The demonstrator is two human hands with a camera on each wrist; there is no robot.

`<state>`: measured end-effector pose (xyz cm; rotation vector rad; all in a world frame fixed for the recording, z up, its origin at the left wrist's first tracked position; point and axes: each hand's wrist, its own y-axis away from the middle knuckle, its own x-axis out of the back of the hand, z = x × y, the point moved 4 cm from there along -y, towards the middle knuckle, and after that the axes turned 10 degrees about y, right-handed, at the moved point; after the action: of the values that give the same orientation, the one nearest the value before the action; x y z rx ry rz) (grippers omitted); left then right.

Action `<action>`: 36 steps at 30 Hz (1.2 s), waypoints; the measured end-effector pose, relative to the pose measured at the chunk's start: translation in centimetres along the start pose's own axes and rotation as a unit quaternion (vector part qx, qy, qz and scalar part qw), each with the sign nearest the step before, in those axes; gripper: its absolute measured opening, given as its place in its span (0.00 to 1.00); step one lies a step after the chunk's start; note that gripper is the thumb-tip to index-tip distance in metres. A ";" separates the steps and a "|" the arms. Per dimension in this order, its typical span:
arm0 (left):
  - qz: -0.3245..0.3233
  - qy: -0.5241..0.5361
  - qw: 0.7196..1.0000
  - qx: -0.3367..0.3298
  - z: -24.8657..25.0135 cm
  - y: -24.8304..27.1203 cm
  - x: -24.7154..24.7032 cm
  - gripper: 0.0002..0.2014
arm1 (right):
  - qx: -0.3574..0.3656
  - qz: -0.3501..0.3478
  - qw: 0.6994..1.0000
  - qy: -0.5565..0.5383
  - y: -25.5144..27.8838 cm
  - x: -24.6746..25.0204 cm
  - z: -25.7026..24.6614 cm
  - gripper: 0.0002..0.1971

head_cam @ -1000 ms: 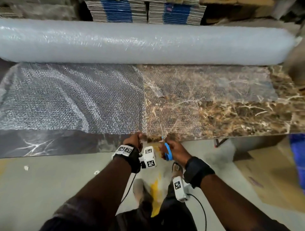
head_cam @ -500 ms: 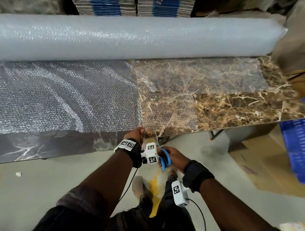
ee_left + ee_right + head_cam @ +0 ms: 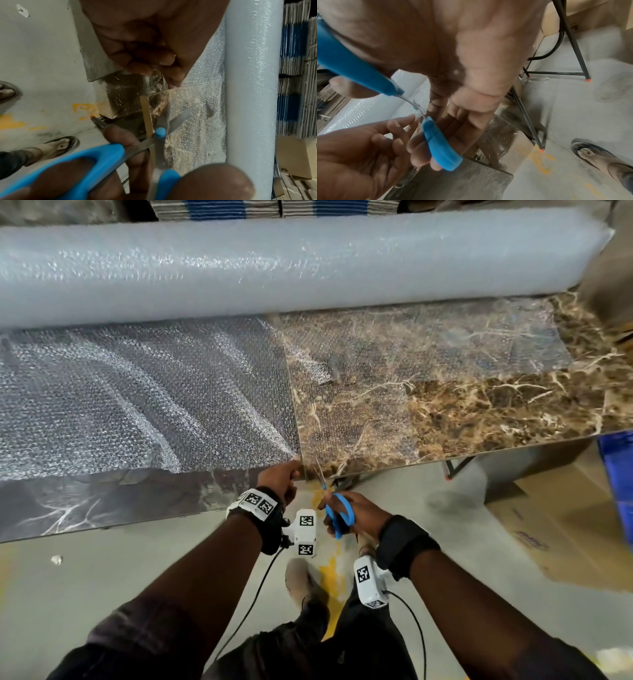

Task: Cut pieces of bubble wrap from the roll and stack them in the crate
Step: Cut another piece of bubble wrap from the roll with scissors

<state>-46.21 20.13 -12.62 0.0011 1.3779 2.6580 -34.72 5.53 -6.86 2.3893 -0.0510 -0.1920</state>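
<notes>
A long bubble wrap roll [image 3: 301,265] [image 3: 252,83] lies across the back of the marble table [image 3: 513,419]. An unrolled sheet [image 3: 144,395] runs from it to the front edge. My left hand [image 3: 282,478] [image 3: 150,44] pinches the sheet's front edge at the table's rim. My right hand [image 3: 356,513] [image 3: 453,67] holds the blue-handled scissors [image 3: 337,513] [image 3: 96,159] [image 3: 436,142] just off the table edge. Their blades stand apart and point at the sheet's edge, right of my left hand. No crate shows for certain.
A folding table leg [image 3: 573,44] with orange feet stands at the right. Flattened cardboard [image 3: 561,529] lies on the floor there, beside a blue object [image 3: 616,477]. Stacked flat cartons [image 3: 274,205] sit behind the roll. My sandalled feet [image 3: 299,580] stand on the concrete floor.
My right hand has drawn the scissors back a little from the table edge and opened the blades. My left hand keeps its pinch on the sheet's edge.
</notes>
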 end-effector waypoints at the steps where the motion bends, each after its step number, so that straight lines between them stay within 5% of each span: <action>1: -0.004 0.007 1.000 0.007 0.0 0.0 0.0 0.13 | 0.002 -0.004 1.000 -0.001 0.1 0.0 0.0 0.22; 8: -0.018 0.006 1.000 -0.003 0.5 0.4 0.4 0.11 | -0.003 -0.026 0.999 -0.031 0.3 -0.1 1.6 0.27; 25: -0.058 -0.048 0.993 -0.093 2.1 2.0 0.4 0.11 | 0.021 0.062 0.998 -0.007 -4.1 -1.2 -0.2 0.29; 31: -0.075 -0.030 0.994 -0.077 2.2 2.1 0.8 0.11 | 0.050 0.097 0.994 0.000 -4.9 -1.8 -0.2 0.16; 36: -0.080 -0.056 0.992 -0.082 2.2 1.9 0.9 0.10 | 0.062 0.128 0.990 -0.022 -5.5 -2.1 0.3 0.14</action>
<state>-47.24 20.92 -9.86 0.0212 1.0757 2.5844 -36.97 9.59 -10.52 2.4738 -0.3987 -0.1238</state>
